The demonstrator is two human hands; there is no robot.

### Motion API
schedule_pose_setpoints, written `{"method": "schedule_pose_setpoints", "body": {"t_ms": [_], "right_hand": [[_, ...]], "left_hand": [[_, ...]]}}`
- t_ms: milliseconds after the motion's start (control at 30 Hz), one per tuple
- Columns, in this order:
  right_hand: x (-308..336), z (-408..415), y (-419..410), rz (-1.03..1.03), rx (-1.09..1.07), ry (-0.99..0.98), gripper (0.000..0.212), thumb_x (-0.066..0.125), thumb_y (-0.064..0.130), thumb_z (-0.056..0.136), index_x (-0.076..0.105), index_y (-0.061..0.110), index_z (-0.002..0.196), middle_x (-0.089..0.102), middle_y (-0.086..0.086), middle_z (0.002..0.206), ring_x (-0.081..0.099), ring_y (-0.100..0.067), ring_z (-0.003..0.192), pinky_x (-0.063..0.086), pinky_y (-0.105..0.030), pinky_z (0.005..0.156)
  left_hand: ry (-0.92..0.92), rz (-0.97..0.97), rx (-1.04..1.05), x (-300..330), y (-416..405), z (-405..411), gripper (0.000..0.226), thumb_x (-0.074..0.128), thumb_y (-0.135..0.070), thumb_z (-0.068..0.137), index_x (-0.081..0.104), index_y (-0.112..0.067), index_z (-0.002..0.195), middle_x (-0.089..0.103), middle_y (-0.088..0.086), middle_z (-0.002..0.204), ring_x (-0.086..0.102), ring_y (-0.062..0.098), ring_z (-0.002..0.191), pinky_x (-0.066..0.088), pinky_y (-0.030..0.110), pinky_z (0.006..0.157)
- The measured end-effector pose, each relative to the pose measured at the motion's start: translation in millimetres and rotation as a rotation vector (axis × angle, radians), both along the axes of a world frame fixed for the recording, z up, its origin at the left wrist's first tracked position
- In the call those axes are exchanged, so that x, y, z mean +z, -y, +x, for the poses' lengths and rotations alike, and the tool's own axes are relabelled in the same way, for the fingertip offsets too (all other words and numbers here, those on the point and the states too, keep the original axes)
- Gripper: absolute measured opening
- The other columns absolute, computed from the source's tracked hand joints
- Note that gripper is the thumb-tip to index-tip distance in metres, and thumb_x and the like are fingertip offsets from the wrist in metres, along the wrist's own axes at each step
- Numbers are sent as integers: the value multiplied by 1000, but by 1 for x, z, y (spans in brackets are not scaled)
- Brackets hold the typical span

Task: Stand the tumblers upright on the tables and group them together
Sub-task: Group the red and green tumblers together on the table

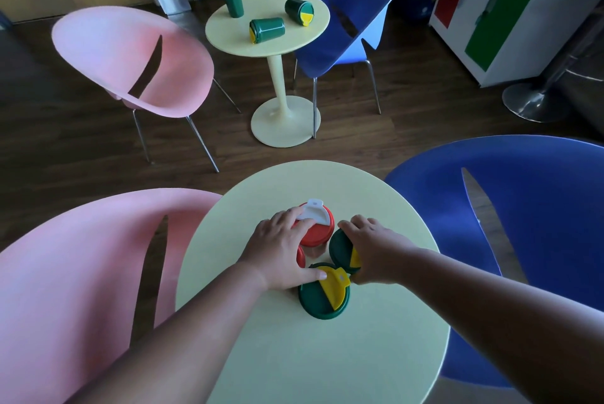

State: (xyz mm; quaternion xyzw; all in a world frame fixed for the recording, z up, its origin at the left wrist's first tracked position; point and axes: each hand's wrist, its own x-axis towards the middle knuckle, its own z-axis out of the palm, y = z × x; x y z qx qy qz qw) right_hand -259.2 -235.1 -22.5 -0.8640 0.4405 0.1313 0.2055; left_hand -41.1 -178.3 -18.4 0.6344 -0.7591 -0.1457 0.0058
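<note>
On the near table [261,354], the left hand [277,256] lies spread over the red tumbler [318,233], thumb on a green tumbler [318,300]. The right hand [372,246] cups another green one [340,248]. All stand clustered upright.

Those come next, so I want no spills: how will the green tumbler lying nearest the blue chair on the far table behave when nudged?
The tumbler lies on its round side near the far table's edge, so it would probably roll. Its smooth plastic may be slippery. Its yellow flip lid might catch and stop the roll.
</note>
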Motion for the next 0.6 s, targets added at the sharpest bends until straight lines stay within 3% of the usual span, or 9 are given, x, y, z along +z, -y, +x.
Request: {"method": "schedule_pose_setpoints", "body": {"t_ms": [200,300,500,600], "right_hand": [[-1,-5,2,1,1,25,107,82,49,64,21,26,148,39,-1,134,47,-24,117,57,-42,80],[0,-7,3,-3,-20,22,114,83,49,64,15,25,151,38,-2,137,48,-24,119,56,-42,84],[-3,-10,-1,34,-80,39,118,83,51,65,11,24,154,39,-2,141,49,-24,121,54,-41,88],[-5,-10,-1,52,-126,70,116,82,51,65,13,23,154,41,-1,141,50,-24,121,53,-41,90]], "left_hand": [[-199,14,114,-7,-23,24,99,70,-71,69,37,-28,152,31,-6,157,31,15,144,30,33,116],[-221,47,132,-11,-35,40,98,69,-69,68,37,-30,152,32,-10,156,32,13,144,31,31,115],[-249,117,88,-16,-45,51,96,80,-43,76,27,-33,156,22,-17,161,23,4,147,22,17,115],[-283,134,106,-17,-43,50,93,79,-38,77,27,-37,155,24,-19,157,25,3,145,27,16,112]]}}
